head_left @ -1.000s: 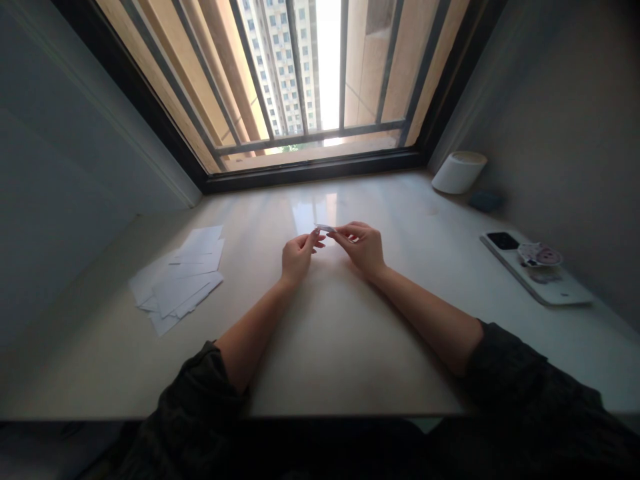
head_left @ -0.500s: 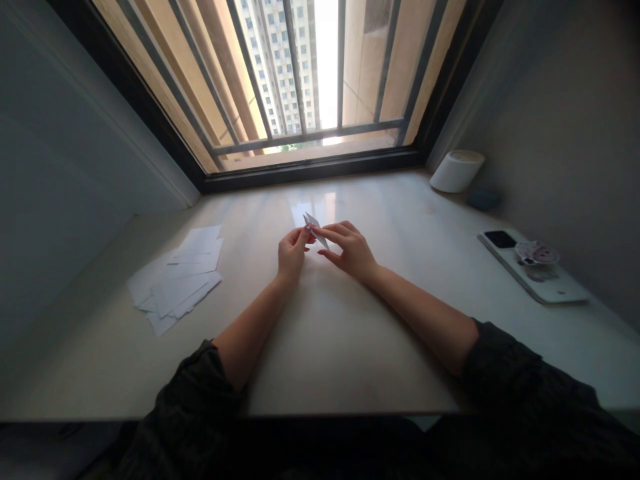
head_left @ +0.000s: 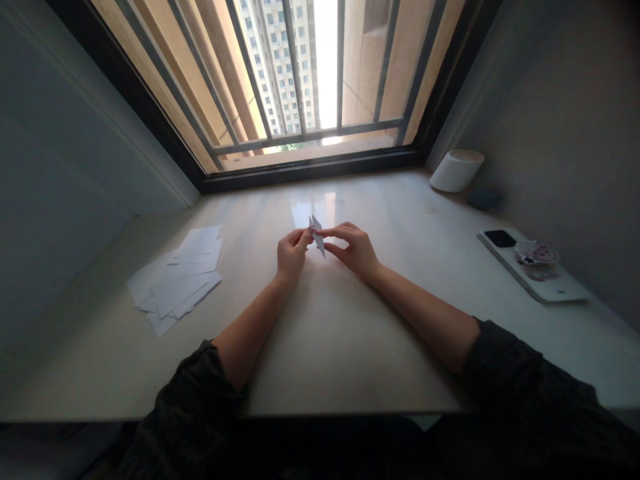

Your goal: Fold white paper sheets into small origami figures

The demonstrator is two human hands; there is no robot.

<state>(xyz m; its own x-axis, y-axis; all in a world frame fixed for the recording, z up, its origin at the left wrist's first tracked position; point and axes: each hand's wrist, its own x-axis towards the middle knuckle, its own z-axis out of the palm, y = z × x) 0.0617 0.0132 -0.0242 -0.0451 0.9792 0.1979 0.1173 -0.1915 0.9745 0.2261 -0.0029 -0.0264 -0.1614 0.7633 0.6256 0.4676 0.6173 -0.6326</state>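
A small piece of folded white paper [head_left: 320, 244] with pointed ends stands up between my hands over the middle of the white surface. My left hand [head_left: 292, 253] pinches its left side between thumb and fingers. From the right, my right hand [head_left: 356, 250] grips it with the index fingertip near the middle and the thumb lower down, at the right edge. My fingers cover part of the folds, so the full shape is hidden.
Loose white paper sheets [head_left: 177, 280] lie overlapping at the left. To the right rests a phone [head_left: 560, 288] with a round grip on its back. A white cylinder [head_left: 457, 171] and a dark rounded object [head_left: 484, 199] stand near the barred window [head_left: 310, 143].
The folded paper has turned more upright, its lower point now hanging further down. My right thumb has moved up and closer to my index finger. My left hand has barely shifted.
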